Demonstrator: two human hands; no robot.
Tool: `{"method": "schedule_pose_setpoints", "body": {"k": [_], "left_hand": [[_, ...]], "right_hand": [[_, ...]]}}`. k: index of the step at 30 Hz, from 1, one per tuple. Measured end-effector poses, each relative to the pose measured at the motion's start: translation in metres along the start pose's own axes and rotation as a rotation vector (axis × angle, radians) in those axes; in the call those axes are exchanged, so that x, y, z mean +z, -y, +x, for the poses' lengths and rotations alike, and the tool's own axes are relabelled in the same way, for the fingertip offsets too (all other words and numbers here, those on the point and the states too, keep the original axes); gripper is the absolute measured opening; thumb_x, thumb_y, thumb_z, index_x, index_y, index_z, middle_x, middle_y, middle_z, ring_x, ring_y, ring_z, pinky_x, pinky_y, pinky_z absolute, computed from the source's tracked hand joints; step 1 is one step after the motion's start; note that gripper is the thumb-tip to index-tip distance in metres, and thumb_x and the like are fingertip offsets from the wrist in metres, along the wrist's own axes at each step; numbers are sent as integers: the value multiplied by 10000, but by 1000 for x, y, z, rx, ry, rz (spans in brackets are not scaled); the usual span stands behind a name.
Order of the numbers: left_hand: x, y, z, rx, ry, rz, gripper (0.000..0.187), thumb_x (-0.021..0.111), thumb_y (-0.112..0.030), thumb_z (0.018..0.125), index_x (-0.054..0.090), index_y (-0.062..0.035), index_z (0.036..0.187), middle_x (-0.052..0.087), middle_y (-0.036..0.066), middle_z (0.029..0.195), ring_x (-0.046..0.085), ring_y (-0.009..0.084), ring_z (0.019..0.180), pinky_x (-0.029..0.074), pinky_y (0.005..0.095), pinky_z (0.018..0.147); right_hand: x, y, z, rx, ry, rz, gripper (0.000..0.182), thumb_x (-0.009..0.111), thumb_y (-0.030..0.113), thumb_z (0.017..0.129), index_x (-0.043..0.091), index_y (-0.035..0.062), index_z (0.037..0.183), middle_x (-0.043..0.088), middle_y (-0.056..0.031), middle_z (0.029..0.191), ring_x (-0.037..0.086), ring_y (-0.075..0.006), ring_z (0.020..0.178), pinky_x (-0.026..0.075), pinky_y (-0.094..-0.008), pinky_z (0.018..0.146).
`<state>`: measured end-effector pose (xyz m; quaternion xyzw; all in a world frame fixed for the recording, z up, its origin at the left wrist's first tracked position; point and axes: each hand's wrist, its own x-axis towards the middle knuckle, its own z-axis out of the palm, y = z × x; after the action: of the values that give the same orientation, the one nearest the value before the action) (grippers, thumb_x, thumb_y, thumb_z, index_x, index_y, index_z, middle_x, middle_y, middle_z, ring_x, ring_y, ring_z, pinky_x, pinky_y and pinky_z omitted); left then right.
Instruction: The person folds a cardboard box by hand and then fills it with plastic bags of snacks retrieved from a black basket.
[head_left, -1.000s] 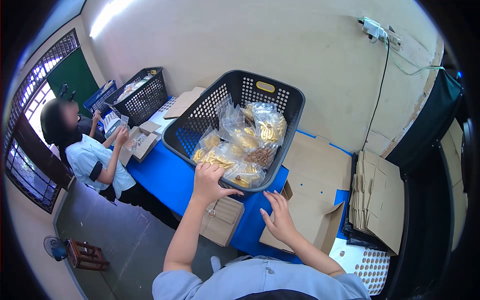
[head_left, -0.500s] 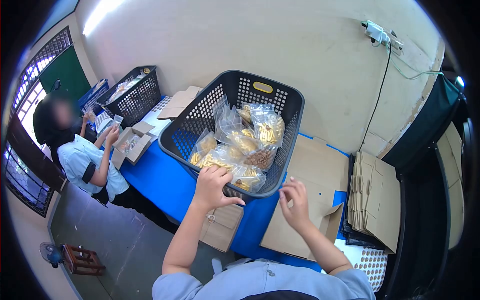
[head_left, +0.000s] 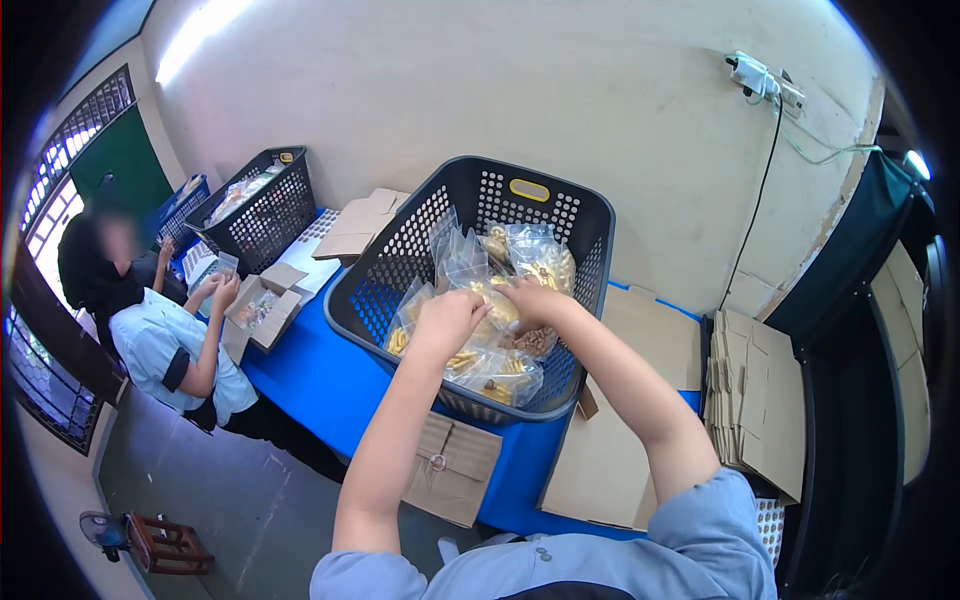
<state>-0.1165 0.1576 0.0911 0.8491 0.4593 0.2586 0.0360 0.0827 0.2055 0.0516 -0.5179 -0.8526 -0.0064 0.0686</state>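
Observation:
Several clear plastic snack bags (head_left: 507,378) of yellow and brown pieces fill the lower part of a large dark plastic basket (head_left: 345,305). My left hand (head_left: 452,322) is inside it, fingers curled closed on the edge of a bag of pale yellow snacks (head_left: 497,312). From the right, my right hand (head_left: 532,303) reaches in, its bent fingers closed at the upper part of that bag; the fingertips are partly hidden. Next to the right hand lies a bag with brown pieces (head_left: 532,342).
Flat cardboard (head_left: 600,470) and a stack of folded boxes (head_left: 755,400) lie to the right. A closed cardboard box (head_left: 455,470) sits in front of the basket. On the left, a co-worker (head_left: 175,345) handles a small packet over an open carton (head_left: 262,312).
Both hands have moved from the basket's near rim into the basket and onto the bags. The basket appears slightly lower in view, and a cardboard flap at right is now covered by my arm.

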Motion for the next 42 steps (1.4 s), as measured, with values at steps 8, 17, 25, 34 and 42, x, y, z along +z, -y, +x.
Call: {"method": "schedule_pose_setpoints", "body": {"k": [8,17,25,34,42], "left_hand": [[3,10,-7,-331,-13,41,272,607,-345,879,725,-102,844,687,138,795,660,326,797,520,426,702],[-1,2,-15,-439,206,-34,827,725,-496,755,428,-30,1371,579,265,1189,568,380,1126,458,419,949],[-22,-10,4,-150,-613,-506,309,567,-10,880,585,-9,1188,656,211,1011,633,396,949,507,417,780],[-12,-32,-11,-154,-449,-1035,278,605,-133,937,602,68,1128,666,130,1071,626,164,993,487,300,886],[5,-183,-104,-59,187,-1338,188,633,-120,920,628,9,1058,672,51,960,634,106,879,511,264,795]], "right_hand": [[71,-37,53,-41,523,-116,362,685,154,718,656,41,1061,682,-196,935,656,-355,892,520,-415,792],[-16,24,30,10,-160,799,102,564,80,908,495,5,897,654,-108,819,661,-212,798,526,-346,678],[-103,86,-27,-269,-332,1042,185,559,155,952,464,29,1048,597,-135,1085,580,-197,1064,483,-375,909],[-93,28,-142,51,-569,1083,415,592,229,941,438,41,1278,551,-140,1230,510,-234,1205,441,-392,960],[-88,51,-282,224,-484,1468,298,678,137,881,590,-1,1129,650,-75,1053,613,-132,961,500,-286,818]]}}
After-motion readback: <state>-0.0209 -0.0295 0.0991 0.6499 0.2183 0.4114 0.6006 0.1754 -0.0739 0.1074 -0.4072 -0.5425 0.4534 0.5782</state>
